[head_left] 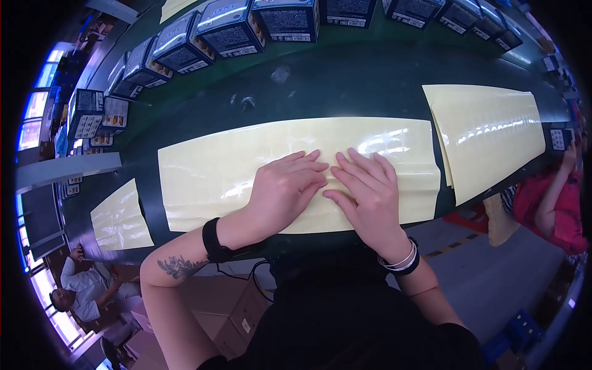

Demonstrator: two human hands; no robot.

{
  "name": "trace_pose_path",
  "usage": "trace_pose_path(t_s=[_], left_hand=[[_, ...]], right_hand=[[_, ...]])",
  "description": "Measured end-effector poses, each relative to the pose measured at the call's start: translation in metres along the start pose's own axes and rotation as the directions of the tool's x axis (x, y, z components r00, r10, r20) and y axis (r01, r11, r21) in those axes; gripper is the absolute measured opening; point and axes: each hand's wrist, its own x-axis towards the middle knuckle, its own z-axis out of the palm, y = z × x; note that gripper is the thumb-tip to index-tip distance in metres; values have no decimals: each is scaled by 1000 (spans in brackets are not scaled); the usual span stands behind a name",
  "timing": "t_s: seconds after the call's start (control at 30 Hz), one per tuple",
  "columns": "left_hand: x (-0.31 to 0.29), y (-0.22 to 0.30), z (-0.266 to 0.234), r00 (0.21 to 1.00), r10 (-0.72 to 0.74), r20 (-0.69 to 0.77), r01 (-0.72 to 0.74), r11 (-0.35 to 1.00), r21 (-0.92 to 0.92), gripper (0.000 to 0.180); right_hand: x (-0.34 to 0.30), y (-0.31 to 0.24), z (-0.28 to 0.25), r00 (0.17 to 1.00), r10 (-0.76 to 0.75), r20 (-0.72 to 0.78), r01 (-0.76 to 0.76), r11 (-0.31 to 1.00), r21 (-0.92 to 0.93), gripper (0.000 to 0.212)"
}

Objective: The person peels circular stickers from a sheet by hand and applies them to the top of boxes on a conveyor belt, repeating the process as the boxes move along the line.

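Note:
A long pale-yellow sheet with a glossy surface [216,172] lies on the dark green table in front of me. Faint rows of rounded shapes show on it, perhaps stickers, too faint to be sure. My left hand [287,185] rests over its middle, palm down, fingers stretched to the right. Beside it, my right hand [367,191] lies on the sheet with fingers spread, its fingertips close to those of the left. Neither hand grips anything that I can see. Creases run along the sheet's right part and lower edge.
More yellow sheets [487,135] lie stacked at the right, and a smaller piece [123,219] at the left. Dark blue boxes [231,28] line the table's far side. A grey metal arm [68,169] juts in at left. One person sits lower left; another [555,203] is at right.

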Motion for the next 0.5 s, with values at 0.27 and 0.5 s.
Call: trace_pose_path(t_s=[0.27,0.5], left_hand=[[17,8,-26,993,-52,102,58,996,-61,12],[153,-44,-81,981,188,47,-193,970,148,19]], right_hand=[[-1,3,0,1000,7,30,-8,999,47,55],[-1,1,-5,999,22,33,-25,996,85,72]])
